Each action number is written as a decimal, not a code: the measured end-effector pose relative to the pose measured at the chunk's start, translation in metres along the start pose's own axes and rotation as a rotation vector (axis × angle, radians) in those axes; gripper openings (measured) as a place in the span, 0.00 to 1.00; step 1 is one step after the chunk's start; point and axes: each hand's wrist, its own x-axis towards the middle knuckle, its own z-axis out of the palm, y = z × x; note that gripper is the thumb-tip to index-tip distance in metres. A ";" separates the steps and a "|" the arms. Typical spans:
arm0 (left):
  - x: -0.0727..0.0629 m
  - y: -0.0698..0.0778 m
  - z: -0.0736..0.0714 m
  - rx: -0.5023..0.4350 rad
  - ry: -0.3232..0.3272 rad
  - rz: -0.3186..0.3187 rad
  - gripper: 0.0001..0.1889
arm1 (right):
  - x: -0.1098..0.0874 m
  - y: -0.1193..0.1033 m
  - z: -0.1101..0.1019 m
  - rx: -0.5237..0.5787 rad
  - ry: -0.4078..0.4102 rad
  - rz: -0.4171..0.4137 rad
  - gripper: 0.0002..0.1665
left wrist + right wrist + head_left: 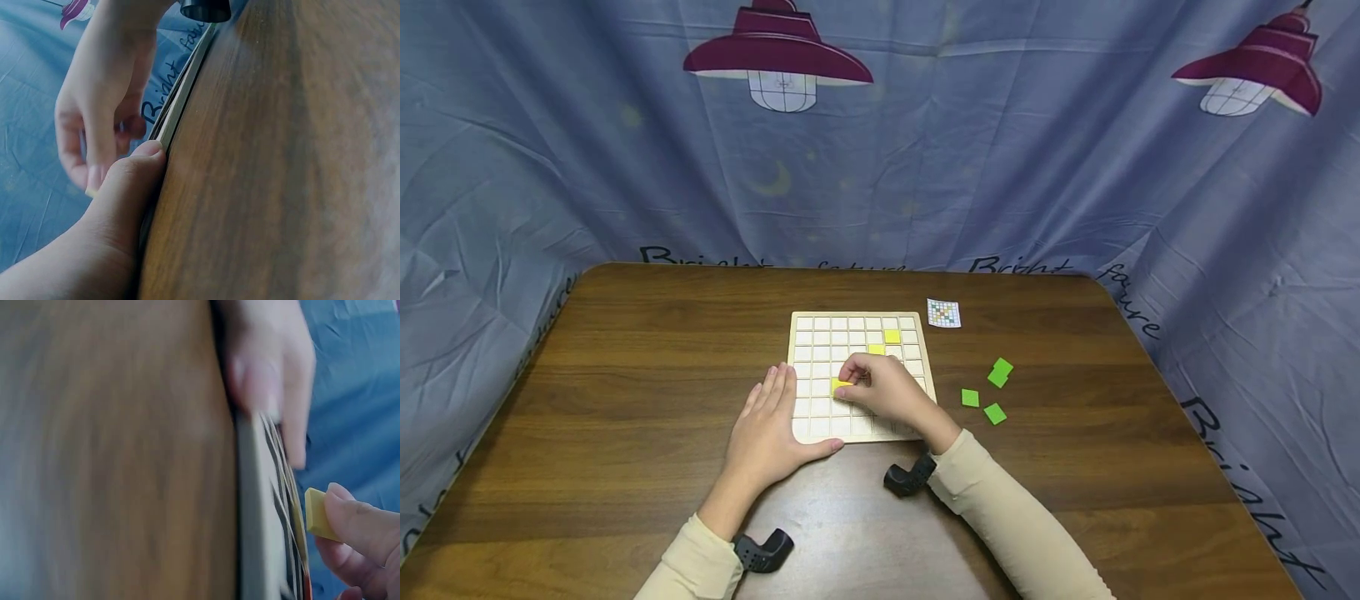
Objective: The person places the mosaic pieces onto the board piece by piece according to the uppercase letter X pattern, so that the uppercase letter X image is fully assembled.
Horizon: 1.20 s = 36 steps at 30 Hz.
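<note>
Your left hand (767, 433) lies with its fingers straight and together, pointing away from you at the left edge of a square, pale wooden board marked with a grid of small cells (812, 339). The thumb is spread out to the board's near left corner, and in the left wrist view its tip touches the board's edge. This hand grasps nothing.

Your right hand (887, 387) reaches in over the board from the right, pinching a small, square, yellow tile (317, 514) between thumb and finger. The tile is over the left-middle part of the grid, tilted in the right wrist view; whether it touches the board, you cannot tell.

Two more yellow squares sit in cells beyond your right hand: one toward the far right corner (892, 336), the other nearer you and to its left (876, 349).

Right of the board, four bright green square tiles (970, 397) lie on the brown wood-grain table (647, 375). The farthest two touch; the other two lie apart, nearer you. Just beyond the board's far right corner is a small white card printed with a coloured grid (943, 313).

Behind the table hangs a blue curtain printed with dark red lamps (880, 167). Cream sleeves (1007, 508) cover your forearms, with a black device (910, 477) at each wrist.
</note>
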 end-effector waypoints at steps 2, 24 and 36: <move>0.000 0.000 0.000 -0.002 0.013 0.007 0.72 | 0.003 -0.006 0.006 -0.020 -0.028 -0.021 0.09; -0.001 0.002 -0.001 -0.002 0.008 0.008 0.71 | 0.008 -0.020 0.022 -0.272 -0.076 -0.120 0.08; -0.001 0.001 -0.001 -0.003 0.002 0.004 0.71 | 0.005 -0.020 0.022 -0.307 -0.077 -0.162 0.06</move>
